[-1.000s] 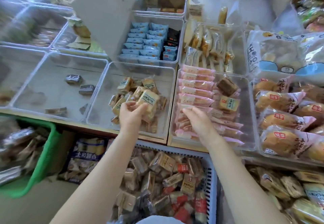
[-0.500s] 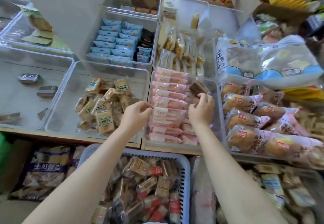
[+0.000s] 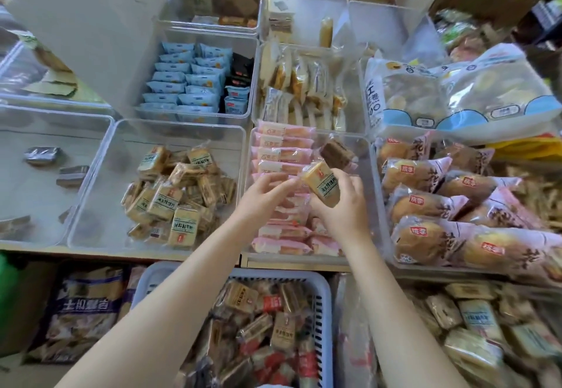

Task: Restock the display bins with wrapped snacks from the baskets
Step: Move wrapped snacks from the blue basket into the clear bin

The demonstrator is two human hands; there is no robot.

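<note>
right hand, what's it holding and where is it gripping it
The right hand holds a tan wrapped snack by its lower end, above the bin of pink packets. The left hand reaches toward it, apparently empty.

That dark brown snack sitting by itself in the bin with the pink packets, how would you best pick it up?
Pinch the dark brown snack across its two long sides, coming from above. It lies tilted on top of the pink packets, so its block shape is exposed and nothing covers it.
</note>
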